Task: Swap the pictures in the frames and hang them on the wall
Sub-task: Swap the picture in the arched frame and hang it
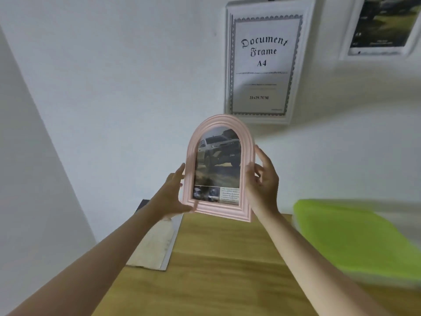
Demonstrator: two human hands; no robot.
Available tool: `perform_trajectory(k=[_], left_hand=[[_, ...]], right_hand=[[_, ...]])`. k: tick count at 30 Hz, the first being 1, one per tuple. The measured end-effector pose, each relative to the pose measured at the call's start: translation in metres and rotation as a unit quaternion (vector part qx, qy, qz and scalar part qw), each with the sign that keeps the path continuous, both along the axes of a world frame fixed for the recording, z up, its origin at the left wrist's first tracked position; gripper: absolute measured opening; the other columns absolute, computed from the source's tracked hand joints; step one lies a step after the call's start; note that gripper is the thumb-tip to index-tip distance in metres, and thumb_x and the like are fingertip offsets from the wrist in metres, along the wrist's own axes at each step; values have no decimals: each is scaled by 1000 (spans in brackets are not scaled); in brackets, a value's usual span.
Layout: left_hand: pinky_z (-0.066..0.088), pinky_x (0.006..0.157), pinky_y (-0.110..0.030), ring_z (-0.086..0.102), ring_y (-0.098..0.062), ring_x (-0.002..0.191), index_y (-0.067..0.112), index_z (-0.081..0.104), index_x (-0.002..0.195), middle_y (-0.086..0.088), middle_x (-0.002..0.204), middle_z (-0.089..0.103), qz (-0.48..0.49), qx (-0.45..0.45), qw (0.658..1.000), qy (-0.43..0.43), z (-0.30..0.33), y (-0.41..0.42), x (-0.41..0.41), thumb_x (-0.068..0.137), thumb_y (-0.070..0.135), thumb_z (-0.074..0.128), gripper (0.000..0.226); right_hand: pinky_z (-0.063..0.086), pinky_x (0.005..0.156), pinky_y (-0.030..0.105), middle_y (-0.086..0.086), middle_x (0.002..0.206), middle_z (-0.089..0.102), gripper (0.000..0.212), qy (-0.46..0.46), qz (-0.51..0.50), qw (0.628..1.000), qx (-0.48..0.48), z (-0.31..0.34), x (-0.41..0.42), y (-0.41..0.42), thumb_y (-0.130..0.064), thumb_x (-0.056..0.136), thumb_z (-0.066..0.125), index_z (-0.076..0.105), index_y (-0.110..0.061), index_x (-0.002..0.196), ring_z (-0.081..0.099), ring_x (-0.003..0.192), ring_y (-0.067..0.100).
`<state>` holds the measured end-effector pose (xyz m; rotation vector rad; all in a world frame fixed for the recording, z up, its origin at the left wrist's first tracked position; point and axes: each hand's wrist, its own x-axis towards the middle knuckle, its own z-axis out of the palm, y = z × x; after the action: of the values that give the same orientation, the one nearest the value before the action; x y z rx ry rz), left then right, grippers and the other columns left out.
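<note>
Pink and arched at the top, the small frame (217,167) is held upright in the air between both hands, above the far edge of the wooden desk (218,265) and in front of the white wall (127,76). Its glass shows a picture of an off-road car (218,153) with small photos and text along the bottom. The left hand (173,197) cups the frame's lower left side, thumb lying across the bottom corner and fingers reaching behind the edge; this grip is closed on the frame. The right hand (262,181) clasps the right side, thumb on the front moulding and fingers extended up along the outer edge, so this grip too is pressed onto the frame. The frame thus sits between the two grips, touching both.

On the wall above and to the right hangs a white frame (266,62) whose insert reads "Document Frame A4". Farther right, another white frame (385,26) with a dark landscape picture is cut off by the picture edge. A lime-green folder (355,238) lies on the desk at right, and a pale board (157,242) rests off the desk's left edge.
</note>
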<state>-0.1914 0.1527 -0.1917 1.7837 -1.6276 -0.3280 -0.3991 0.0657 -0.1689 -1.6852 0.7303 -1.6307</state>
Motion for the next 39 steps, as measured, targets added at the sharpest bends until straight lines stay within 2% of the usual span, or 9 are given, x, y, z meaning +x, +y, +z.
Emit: perform_trajectory(k=[3, 7, 9, 12, 17, 22, 27, 33, 39], left_hand=[[39, 106, -39, 41, -23, 125, 24, 13, 147, -8, 138, 37, -7, -5, 1000, -13, -8, 13, -34, 67, 22, 82, 107], [43, 81, -2, 53, -6, 109, 32, 35, 138, 6, 128, 48, -42, -62, 992, 98, 7, 22, -87, 79, 27, 73, 70], [43, 74, 2, 57, -1, 103, 37, 41, 134, 8, 125, 51, -53, -51, 989, 131, 14, 24, -111, 82, 31, 68, 59], [46, 71, -3, 60, 4, 92, 39, 48, 129, 5, 123, 53, -51, -31, 987, 152, 17, 26, -135, 85, 30, 64, 48], [44, 69, -16, 65, -3, 89, 40, 59, 119, 6, 122, 56, -34, -21, 980, 194, 13, 30, -147, 88, 34, 58, 31], [55, 79, -30, 69, -7, 75, 36, 68, 103, 13, 104, 65, 7, -32, 971, 235, 9, 30, -150, 82, 29, 66, 22], [51, 66, -21, 63, -1, 61, 34, 70, 96, 17, 93, 66, 54, -40, 974, 217, -3, 29, -143, 80, 18, 62, 23], [51, 64, -24, 64, -11, 69, 25, 70, 98, 6, 95, 68, 104, -44, 963, 246, -31, 33, -115, 85, 8, 56, 25], [51, 58, -16, 62, 3, 61, 26, 67, 95, 3, 93, 66, 126, -39, 941, 312, -73, 32, -91, 87, 2, 53, 29]], right_hand=[[48, 58, 16, -25, 81, 67, 36, -16, -30, 999, 19, -31, -19, 27, -3, 91, 54, 57, -13, 125, 60, 62, 2], [45, 56, 18, -12, 69, 63, 30, 28, -45, 999, -8, -65, -41, 61, -5, 88, 58, 60, -14, 117, 58, 57, 3], [50, 58, 26, -8, 76, 67, 31, 54, -53, 997, -14, -80, -47, 75, -7, 87, 59, 58, -15, 117, 63, 64, 6], [57, 66, 39, -9, 92, 70, 33, 63, -68, 996, -4, -95, -52, 91, -13, 86, 59, 57, -19, 119, 68, 79, 11], [55, 63, 26, -15, 106, 67, 38, 60, -40, 997, -6, -102, -60, 104, -17, 87, 60, 57, -13, 125, 66, 85, 3], [54, 82, 39, -29, 122, 55, 46, 98, 0, 994, -48, -107, -66, 107, -24, 85, 62, 53, -16, 130, 58, 110, 6], [47, 96, 42, -2, 126, 61, 41, 122, 35, 991, -45, -122, -78, 100, -27, 87, 59, 59, -9, 124, 55, 119, 15], [32, 104, 31, 4, 126, 57, 47, 213, -107, 968, 78, -166, -111, 73, -45, 83, 56, 58, -25, 125, 48, 122, 21], [53, 86, 28, -10, 127, 57, 46, 175, -14, 959, 222, -196, -120, 72, -20, 91, 60, 49, -29, 134, 61, 99, 0]])
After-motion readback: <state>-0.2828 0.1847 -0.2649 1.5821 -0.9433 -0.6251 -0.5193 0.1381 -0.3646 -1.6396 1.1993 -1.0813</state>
